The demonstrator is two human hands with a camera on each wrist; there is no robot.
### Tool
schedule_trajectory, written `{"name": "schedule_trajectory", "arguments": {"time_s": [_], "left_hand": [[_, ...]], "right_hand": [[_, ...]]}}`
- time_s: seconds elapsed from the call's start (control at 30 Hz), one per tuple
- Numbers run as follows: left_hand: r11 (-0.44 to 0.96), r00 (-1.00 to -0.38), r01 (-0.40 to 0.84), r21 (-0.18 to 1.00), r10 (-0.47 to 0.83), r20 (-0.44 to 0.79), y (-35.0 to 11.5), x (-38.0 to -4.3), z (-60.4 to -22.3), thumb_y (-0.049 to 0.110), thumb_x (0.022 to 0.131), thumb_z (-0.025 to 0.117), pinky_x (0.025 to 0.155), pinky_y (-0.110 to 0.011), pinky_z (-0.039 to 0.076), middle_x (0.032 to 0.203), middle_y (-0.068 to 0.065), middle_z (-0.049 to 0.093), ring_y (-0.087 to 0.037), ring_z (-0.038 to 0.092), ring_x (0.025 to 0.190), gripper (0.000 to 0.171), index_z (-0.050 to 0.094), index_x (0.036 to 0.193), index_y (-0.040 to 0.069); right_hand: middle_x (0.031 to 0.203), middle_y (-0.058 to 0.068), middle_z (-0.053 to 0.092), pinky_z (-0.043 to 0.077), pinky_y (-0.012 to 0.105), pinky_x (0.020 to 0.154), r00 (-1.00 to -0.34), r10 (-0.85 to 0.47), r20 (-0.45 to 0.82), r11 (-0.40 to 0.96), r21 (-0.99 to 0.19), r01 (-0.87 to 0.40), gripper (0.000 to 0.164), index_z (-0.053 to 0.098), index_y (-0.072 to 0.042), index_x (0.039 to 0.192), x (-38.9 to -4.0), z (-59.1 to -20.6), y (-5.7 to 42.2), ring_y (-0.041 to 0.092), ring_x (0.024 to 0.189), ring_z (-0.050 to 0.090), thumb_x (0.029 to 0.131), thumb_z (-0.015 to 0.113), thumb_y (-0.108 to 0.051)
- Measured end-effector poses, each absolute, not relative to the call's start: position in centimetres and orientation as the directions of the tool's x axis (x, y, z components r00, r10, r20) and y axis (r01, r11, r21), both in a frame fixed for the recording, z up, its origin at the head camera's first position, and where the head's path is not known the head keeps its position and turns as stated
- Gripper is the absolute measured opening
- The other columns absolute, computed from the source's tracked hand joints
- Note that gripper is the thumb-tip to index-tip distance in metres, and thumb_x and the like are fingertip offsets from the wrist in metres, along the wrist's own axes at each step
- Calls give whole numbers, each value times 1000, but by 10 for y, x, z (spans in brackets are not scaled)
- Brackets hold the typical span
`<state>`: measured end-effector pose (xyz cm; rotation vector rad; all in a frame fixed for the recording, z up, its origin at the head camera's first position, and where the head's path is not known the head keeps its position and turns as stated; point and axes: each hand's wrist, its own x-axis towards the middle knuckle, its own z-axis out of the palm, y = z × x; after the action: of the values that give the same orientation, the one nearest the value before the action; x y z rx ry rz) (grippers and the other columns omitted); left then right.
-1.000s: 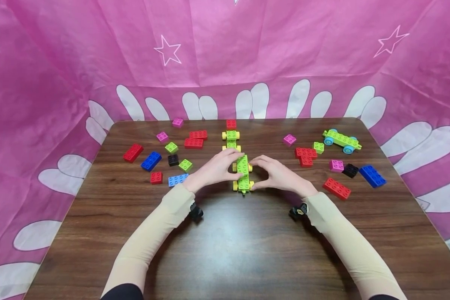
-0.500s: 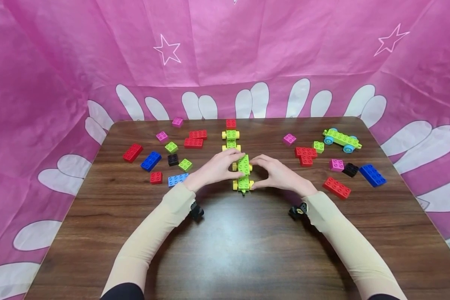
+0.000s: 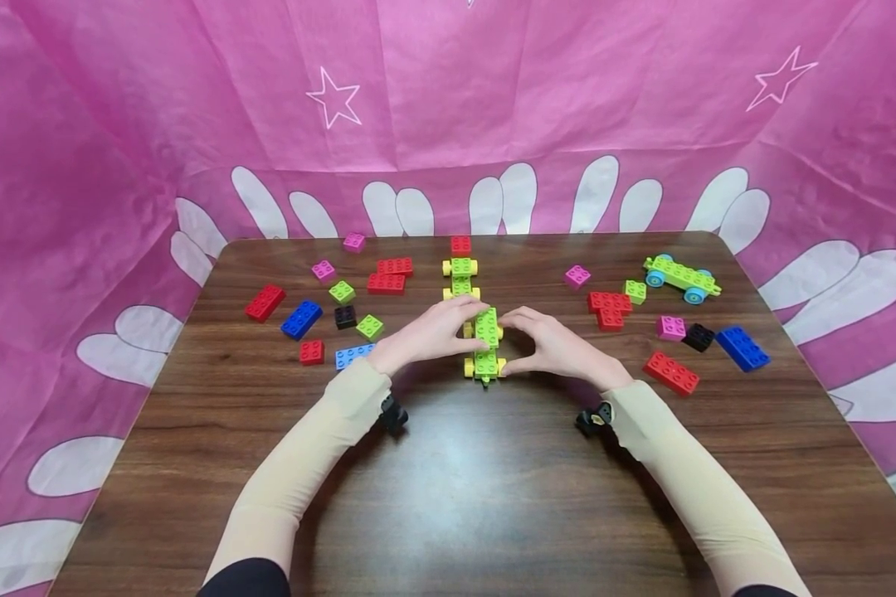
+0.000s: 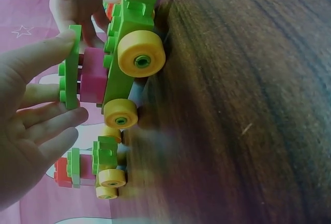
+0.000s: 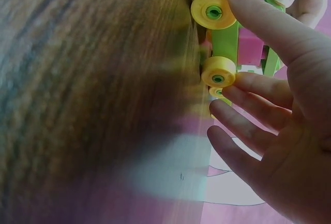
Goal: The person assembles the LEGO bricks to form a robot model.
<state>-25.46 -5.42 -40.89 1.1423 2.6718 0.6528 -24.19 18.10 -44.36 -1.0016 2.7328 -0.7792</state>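
Note:
My left hand pinches a lime-green plate by its ends, thumb near and fingers far. The plate sits tilted over a pink brick, with a narrow gap showing between them. That brick stands on a lime-green wheeled base with yellow wheels, down on the table. From the right side, my right hand holds the base, thumb at the near wheel and index finger at the far wheel. Its other fingers are spread free.
Just behind stands another yellow-wheeled car, topped by a red brick. Loose bricks lie left, including a light-blue brick beside my left wrist. At right are a blue-wheeled base, a red brick and a blue brick.
The green plate in my left hand has shifted very slightly right and turned straighter over the base. My right hand stays at the wheels.

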Motion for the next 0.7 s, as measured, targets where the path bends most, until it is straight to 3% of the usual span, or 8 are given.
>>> {"name": "schedule_trajectory", "arguments": {"time_s": [0.27,0.7], "left_hand": [[626,-700,644,439,714,11,-57,-256,-413,40,87,64,108,-39,39,140,-12,47,-23,46,129,65,45,137,4],[625,-702,639,448,712,6,-54,-256,-406,37,86,66,105,-38,41,135,-12,51,-23,49,124,62,48,134,4]], "right_hand": [[128,5,55,41,41,105,-774,-632,49,651,-508,-564,77,54,-8,128,-243,-445,181,19,121,51,69,77,-50],[128,5,55,41,41,105,-777,-628,44,646,-527,-552,76,53,-9,128,-244,-446,182,18,121,51,69,77,-50]]}}
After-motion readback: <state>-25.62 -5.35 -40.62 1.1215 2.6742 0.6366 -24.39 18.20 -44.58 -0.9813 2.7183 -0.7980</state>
